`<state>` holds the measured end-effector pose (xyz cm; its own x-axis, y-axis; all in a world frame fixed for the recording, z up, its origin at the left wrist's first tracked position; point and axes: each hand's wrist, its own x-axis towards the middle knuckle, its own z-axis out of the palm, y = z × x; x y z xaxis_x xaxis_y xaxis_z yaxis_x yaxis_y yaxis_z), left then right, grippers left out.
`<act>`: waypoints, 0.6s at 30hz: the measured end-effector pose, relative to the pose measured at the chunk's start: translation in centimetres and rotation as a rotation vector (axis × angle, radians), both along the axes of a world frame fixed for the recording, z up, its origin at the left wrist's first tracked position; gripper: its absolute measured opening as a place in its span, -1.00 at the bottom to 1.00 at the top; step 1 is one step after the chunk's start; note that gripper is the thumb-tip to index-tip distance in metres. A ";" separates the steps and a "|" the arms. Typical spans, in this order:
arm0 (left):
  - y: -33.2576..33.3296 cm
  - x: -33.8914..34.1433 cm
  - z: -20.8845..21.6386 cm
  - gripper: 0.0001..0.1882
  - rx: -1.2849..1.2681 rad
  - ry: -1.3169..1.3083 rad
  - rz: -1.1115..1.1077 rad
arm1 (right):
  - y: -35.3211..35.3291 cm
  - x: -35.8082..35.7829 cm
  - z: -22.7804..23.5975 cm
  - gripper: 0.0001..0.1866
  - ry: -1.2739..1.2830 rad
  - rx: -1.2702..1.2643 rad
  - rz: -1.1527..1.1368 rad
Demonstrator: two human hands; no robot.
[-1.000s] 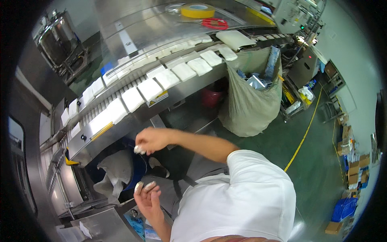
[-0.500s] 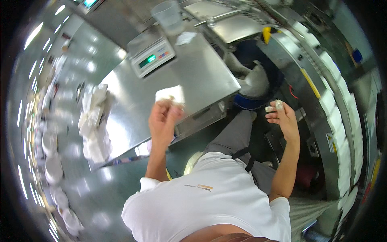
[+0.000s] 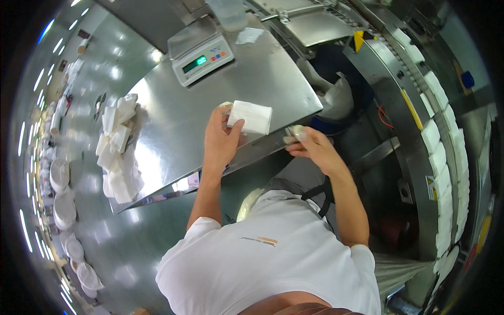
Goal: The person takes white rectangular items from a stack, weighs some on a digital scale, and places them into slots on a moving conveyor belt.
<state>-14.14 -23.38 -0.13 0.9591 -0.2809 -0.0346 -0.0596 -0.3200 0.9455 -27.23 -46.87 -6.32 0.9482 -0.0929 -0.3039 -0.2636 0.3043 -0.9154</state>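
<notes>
My left hand (image 3: 221, 137) is closed on a white folded tissue pad (image 3: 251, 117), its thumb lying across the front face. The pad is held above the near edge of the steel table. To its right is my right hand (image 3: 311, 144), apart from the pad, with fingers loosely bent and nothing visible in them. Pale finger covers (image 3: 299, 132) sit on some right fingertips. Beyond the left hand, a white digital scale (image 3: 202, 55) with a lit green display stands on the table.
White tissue pieces (image 3: 118, 149) lie heaped at the left end of the steel table (image 3: 168, 136). A translucent jug (image 3: 228, 14) stands behind the scale. Right of the table is a dark blue bin (image 3: 367, 86) with a pale liner. A conveyor (image 3: 428, 126) carrying white stacks curves along the right.
My left hand has moved slightly right, turning the pad so its broad face shows. My right hand has come left, close to the pad, from beside the bin.
</notes>
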 end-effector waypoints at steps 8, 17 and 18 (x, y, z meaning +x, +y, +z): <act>-5.0 -4.0 -0.8 -0.49 -0.097 -0.139 -0.257 | 3.0 0.7 0.8 -0.65 -0.130 -0.119 -0.294; -8.2 -5.8 0.3 -0.19 -0.709 0.237 -0.968 | -1.8 -11.0 7.7 -0.59 -0.413 -0.945 -0.242; -8.9 -6.2 0.1 -0.27 -0.723 0.181 -0.992 | -1.8 -11.5 8.6 -0.59 -0.476 -0.980 -0.284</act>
